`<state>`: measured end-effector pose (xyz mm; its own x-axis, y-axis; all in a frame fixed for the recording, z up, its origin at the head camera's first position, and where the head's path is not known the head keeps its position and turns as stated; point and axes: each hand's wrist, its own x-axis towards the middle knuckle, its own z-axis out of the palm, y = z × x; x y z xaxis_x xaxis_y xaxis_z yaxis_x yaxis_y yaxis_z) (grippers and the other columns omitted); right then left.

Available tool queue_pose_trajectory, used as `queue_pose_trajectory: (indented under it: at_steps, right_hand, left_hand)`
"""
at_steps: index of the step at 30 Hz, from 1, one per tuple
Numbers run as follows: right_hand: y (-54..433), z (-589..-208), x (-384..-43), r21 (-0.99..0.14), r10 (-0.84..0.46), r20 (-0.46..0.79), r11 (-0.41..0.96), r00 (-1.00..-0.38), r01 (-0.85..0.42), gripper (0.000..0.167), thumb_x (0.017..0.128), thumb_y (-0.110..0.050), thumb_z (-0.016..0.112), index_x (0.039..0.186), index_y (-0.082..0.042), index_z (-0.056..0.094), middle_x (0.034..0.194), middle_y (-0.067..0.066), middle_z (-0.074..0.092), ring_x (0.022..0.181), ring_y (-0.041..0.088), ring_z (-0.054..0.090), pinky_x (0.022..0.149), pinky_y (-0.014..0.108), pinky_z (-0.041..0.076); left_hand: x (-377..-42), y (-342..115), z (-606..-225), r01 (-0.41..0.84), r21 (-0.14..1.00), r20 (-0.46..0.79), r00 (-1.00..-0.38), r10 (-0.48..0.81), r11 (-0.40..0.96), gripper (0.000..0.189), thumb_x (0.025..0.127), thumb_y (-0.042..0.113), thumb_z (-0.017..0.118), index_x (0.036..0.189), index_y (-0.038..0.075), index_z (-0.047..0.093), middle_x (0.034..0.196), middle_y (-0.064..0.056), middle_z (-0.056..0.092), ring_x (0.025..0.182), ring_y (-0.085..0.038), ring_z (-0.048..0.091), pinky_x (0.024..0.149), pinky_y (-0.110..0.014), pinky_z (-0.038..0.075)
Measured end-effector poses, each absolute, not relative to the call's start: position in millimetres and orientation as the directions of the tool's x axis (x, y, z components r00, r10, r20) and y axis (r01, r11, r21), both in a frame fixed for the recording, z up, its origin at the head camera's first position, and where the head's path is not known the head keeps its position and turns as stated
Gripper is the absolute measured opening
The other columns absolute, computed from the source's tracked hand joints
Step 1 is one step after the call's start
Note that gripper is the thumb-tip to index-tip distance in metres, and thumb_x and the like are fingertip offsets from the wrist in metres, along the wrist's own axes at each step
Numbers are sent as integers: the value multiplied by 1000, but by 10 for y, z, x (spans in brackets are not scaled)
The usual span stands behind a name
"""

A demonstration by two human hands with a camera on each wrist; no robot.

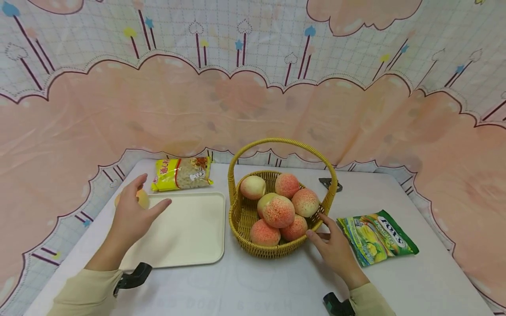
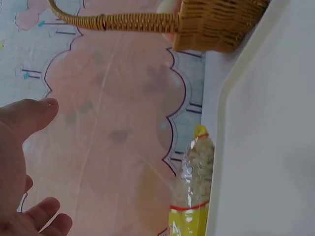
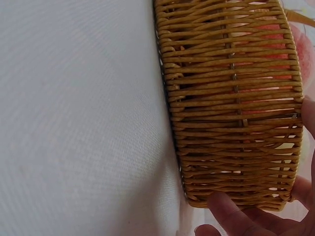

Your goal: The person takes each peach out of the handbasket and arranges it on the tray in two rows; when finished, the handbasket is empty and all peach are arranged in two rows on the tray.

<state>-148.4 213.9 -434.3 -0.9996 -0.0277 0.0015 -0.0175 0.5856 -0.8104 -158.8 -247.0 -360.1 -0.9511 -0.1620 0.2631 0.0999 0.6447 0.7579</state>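
Observation:
My left hand [image 1: 132,213] hovers over the left part of a cream tray [image 1: 197,228], thumb and fingers spread apart. Behind its fingers, a yellowish round fruit [image 1: 142,199] is partly hidden; whether it touches the hand cannot be told. In the left wrist view nothing shows between the thumb and fingers. With thumb and fingers, my right hand [image 1: 336,248] holds the right side of a wicker basket [image 1: 258,251] at its rim. Several peaches [image 1: 279,211] lie heaped inside under the tall arched handle. In the right wrist view, fingertips [image 3: 219,200] touch the woven wall.
A yellow pasta bag [image 1: 182,174] lies behind the tray. To the right of my right hand is a green Fox's candy bag [image 1: 379,238]. A small black object [image 1: 330,183] lies behind the basket. A patterned curtain [image 1: 253,109] hangs along the table's back edge.

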Motion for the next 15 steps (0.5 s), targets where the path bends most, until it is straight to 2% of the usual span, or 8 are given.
queue_pose_trajectory:
  at_steps: [6, 10, 15]
  right_hand:
    - [2143, -4361, -1489, -817, -30, 10, 576, -999, -26, 75, 100, -41, 61, 155, -3, 28, 156, 29, 29, 119, 42, 58, 81, 44, 57]
    - [2140, -4367, -1487, -819, -30, 22, 572, -999, -35, 74, 99, -39, 62, 154, -3, 29, 155, 29, 30, 118, 42, 58, 80, 44, 57]
    - [2134, -4363, -1473, -816, -27, 38, 576, -999, -47, 72, 100, -38, 63, 154, -2, 30, 154, 29, 31, 117, 43, 59, 80, 44, 57]
  left_hand:
    - [-1499, -2225, -3524, 185, 752, 312, -945, -94, 633, 90, 85, 21, 81, 152, -5, 27, 152, -30, 30, 135, -49, 31, 106, -66, 30]
    - [-1444, -2089, -3517, 257, 748, 364, -930, -54, 612, 85, 82, 16, 82, 148, -6, 34, 147, -29, 36, 130, -47, 37, 104, -64, 33]
    - [-1393, -1917, -3487, 327, 755, 389, -921, 13, 568, 79, 82, 14, 83, 145, -5, 40, 145, -23, 45, 130, -40, 42, 106, -59, 35]
